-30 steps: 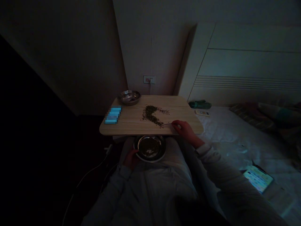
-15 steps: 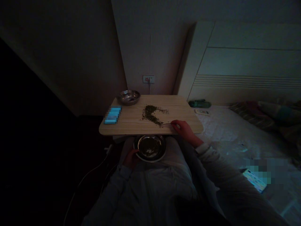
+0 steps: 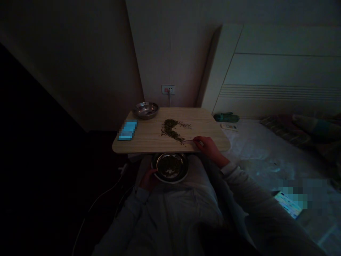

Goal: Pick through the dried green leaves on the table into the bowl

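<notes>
In a dark room a small wooden table (image 3: 149, 140) stands over my lap. A pile of small dark green bits (image 3: 172, 128) lies spread on it. My right hand (image 3: 209, 146) is closed on a thin pale spoon-like tool (image 3: 189, 141) whose tip touches the pile's near end. My left hand (image 3: 148, 178) grips the left rim of a metal bowl (image 3: 170, 167), held on my lap just under the table's front edge. Some of the green bits lie inside that bowl.
A second metal bowl (image 3: 145, 110) sits at the table's back left, a blurred blue item (image 3: 128, 130) at its left edge. A wall socket (image 3: 168, 89) is behind. On the bed to the right lie a green object (image 3: 226, 117), a remote (image 3: 229, 127) and a lit phone (image 3: 289, 204). Cables trail lower left.
Almost nothing differs; my right hand and the tool have shifted very slightly at the pile's near end, and the view has moved a little.
</notes>
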